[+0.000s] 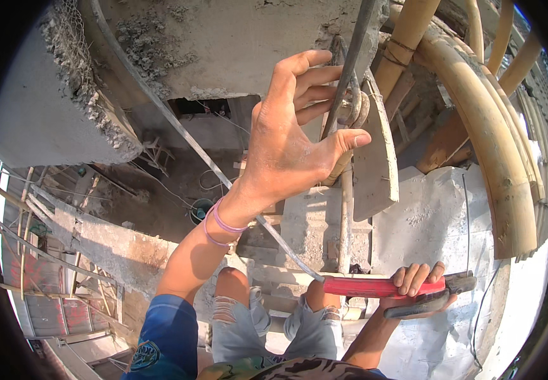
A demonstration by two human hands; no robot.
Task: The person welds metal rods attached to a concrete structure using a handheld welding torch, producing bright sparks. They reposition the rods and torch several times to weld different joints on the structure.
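Note:
My left hand (293,123) is raised in the upper middle, its thumb spread away from the loosely curved fingers. The fingertips lie beside a dark steel bar (352,57); whether they touch it I cannot tell. A bent steel rod with a loop (354,104) is next to the bar. Lower right, my right hand (416,285) is wrapped round the red handle of a welding electrode holder (362,287). From its dark jaw end a thin welding rod (466,215) points up. A thick grey cable (185,136) runs from the handle to the upper left.
Thick bamboo poles (477,114) stand at the upper right, beside a hanging board (375,158). Broken concrete (90,114) juts out at the upper left. A lower level with a bucket (203,209) lies below. Bamboo scaffolding (26,234) is at the left, metal sheeting (435,209) at the right.

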